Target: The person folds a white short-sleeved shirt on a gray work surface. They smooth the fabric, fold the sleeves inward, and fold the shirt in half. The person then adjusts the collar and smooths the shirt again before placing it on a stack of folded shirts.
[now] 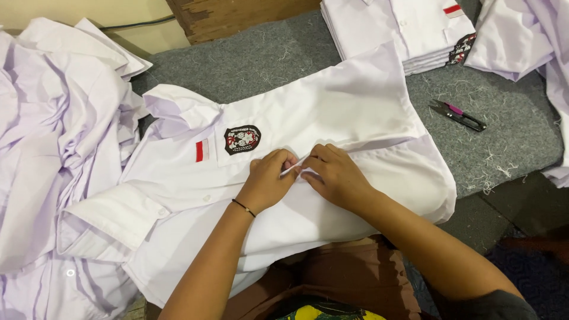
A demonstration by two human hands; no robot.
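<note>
A white short-sleeved shirt (332, 112) lies spread in front of me on a grey carpet, collar to the left. Its chest pocket bears a black round badge (242, 140) and a small red-and-white patch (202, 150). My left hand (269, 181), with a thin black band at the wrist, and my right hand (336, 178) meet at the shirt's front placket. Both pinch the fabric edge between fingertips, touching each other.
A heap of crumpled white shirts (53, 136) fills the left side. A stack of folded white shirts (409, 29) sits at the top, more loose shirts (533, 41) at the right. Small thread snips (457, 115) lie on the grey carpet (261, 59), strewn with thread scraps.
</note>
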